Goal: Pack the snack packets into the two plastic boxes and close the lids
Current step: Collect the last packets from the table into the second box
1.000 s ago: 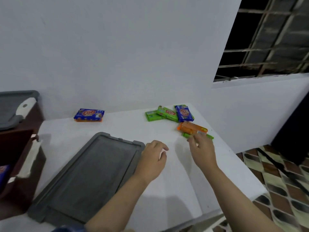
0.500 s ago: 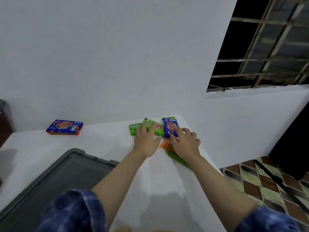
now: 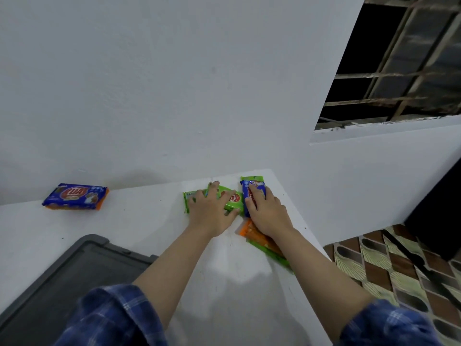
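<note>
On the white table [image 3: 139, 221], my left hand [image 3: 210, 213] lies spread over two green snack packets [image 3: 233, 199], with its thumb at their near edge. My right hand [image 3: 265, 213] grips a blue packet [image 3: 252, 192] by its sides, near the table's far right corner. An orange packet [image 3: 250, 232] lies on another green packet [image 3: 273, 257], partly hidden under my right wrist. At the far left by the wall, a blue packet [image 3: 74, 196] sits on an orange one. No box is in view.
A grey plastic lid [image 3: 74, 275] lies flat at the table's near left. The white wall runs along the back. The table's right edge drops to a patterned tile floor [image 3: 399, 265]. A barred window [image 3: 399, 58] is at the upper right.
Both hands have reached forward from near the lid to the packets at the far right corner and now rest on them. The view has shifted right, and the boxes at the left are out of sight.
</note>
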`<state>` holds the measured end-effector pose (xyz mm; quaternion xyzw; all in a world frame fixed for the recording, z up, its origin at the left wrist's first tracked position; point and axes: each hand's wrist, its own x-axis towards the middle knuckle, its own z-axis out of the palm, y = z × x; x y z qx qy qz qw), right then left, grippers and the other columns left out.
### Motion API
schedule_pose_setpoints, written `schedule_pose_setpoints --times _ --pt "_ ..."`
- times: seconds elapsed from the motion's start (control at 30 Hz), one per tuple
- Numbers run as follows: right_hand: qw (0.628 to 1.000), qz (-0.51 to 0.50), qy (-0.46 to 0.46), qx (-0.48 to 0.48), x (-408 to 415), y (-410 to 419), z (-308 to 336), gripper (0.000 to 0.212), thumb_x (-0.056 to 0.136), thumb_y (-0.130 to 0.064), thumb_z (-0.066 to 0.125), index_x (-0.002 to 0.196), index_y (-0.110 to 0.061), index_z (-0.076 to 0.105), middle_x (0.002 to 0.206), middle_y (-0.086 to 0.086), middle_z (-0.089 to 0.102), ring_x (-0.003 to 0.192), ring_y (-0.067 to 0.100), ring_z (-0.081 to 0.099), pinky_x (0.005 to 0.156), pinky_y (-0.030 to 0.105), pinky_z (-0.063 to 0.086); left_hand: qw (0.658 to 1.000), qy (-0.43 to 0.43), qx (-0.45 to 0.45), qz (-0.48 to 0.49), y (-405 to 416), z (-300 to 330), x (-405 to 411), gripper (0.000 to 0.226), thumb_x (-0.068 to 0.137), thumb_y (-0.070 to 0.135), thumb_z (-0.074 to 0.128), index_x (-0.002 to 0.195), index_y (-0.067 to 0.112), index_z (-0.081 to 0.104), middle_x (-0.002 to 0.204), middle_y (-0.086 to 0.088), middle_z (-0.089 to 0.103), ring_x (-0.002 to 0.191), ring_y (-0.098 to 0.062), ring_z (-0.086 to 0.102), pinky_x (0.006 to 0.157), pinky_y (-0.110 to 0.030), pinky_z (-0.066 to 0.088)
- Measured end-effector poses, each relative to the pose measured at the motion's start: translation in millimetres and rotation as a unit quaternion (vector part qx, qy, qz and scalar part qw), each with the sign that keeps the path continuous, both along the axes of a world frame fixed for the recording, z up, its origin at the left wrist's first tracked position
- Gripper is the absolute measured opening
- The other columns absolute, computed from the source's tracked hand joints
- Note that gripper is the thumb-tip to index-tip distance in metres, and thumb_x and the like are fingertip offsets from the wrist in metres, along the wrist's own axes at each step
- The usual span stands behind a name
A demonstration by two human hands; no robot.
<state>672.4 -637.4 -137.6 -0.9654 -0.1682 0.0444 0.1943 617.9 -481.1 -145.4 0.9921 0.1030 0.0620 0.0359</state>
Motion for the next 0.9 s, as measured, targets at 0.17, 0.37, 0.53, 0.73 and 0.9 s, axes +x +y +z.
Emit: schedule_pose_setpoints --times 0.17,0.37,0.53,0.73,0.9 --pt "1.0 0.0 -0.004 0.002 -34 -8 -4 0.054 0.101 -0.051 0.022 0.153 -0.034 0.02 0.159 0.009 0.021 0.135 0.032 0.036 0.109 0.046 0.034 0.999 -0.008 0.034 0.028 -20 -12 -43 0.058 0.09 0.055 0.04 0.144 0.041 0.025 0.157 -0.008 0.017 0.124 -0.039 0.036 0.097 -0.052 0.035" --pt "0.998 -0.045 -0.041 0.017 -90 -17 -14 0.053 0.102 -0.048 0.024 0.152 -0.031 0.024 0.157 0.011 0.028 0.134 0.03 0.036 0.109 0.041 0.033 0.998 -0.025 0.046 0.03 -39 -10 -93 0.053 0.092 0.04 0.04 0.143 0.04 0.025 0.153 -0.009 0.021 0.116 -0.036 0.039 0.09 -0.047 0.037" --pt "0.996 -0.062 -0.057 0.024 -125 -24 -18 0.052 0.101 -0.047 0.025 0.151 -0.031 0.026 0.156 0.009 0.029 0.13 0.029 0.039 0.107 0.039 0.034 0.999 -0.037 0.03 -0.003 -37 -12 -126 0.055 0.09 0.044 0.038 0.144 0.041 0.026 0.153 -0.007 0.021 0.121 -0.033 0.039 0.096 -0.046 0.037" --pt "0.995 -0.078 -0.056 0.038 -164 -20 -20 0.052 0.101 -0.048 0.026 0.151 -0.032 0.028 0.157 0.008 0.029 0.132 0.026 0.038 0.108 0.038 0.033 0.998 -0.054 -0.028 -0.033 -32 -14 -162 0.055 0.088 0.041 0.048 0.142 0.038 0.037 0.149 -0.006 0.028 0.129 -0.033 0.035 0.106 -0.046 0.033" --pt "0.995 -0.068 -0.036 0.06 -189 -16 -18 0.052 0.1 -0.05 0.029 0.149 -0.035 0.03 0.157 0.004 0.029 0.133 0.023 0.037 0.11 0.038 0.033 0.994 -0.042 -0.079 -0.056 -14 -12 -185 0.058 0.082 0.048 0.052 0.138 0.04 0.041 0.145 -0.004 0.03 0.131 -0.028 0.032 0.109 -0.041 0.032"
